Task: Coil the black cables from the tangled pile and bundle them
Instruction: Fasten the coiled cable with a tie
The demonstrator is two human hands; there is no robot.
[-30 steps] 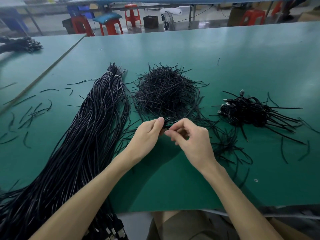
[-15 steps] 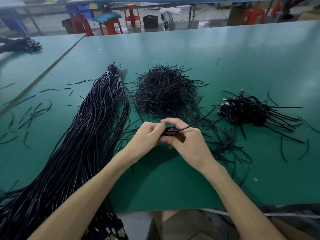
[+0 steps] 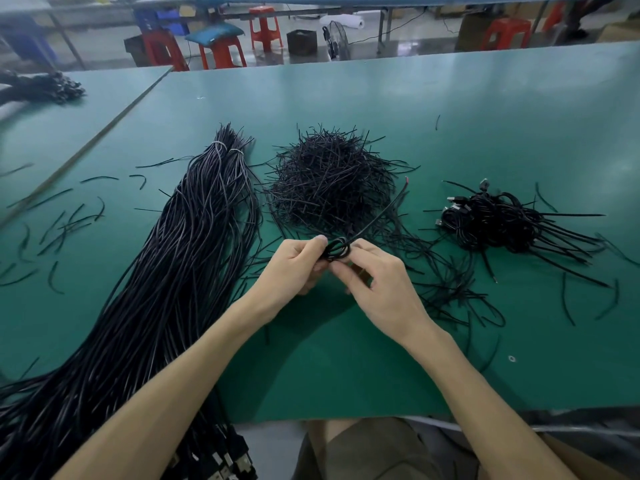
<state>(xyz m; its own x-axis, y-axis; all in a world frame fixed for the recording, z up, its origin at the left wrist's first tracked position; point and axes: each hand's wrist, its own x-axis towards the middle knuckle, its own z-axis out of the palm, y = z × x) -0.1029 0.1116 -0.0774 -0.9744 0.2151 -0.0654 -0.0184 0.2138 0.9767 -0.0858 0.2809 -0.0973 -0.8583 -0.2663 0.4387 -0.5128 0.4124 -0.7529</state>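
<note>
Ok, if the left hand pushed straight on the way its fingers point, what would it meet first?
Probably the right hand, which grips the same small cable coil just opposite the left hand. Beyond that lies the heap of short black strands. Depth is unclear from one view.

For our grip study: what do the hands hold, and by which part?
One small coil of black cable. The left hand pinches its left side, the right hand its lower edge.

Mat (image 3: 329, 375) bare nearside — cables (image 3: 180, 271) left, wire pile (image 3: 329, 188) ahead.
</note>
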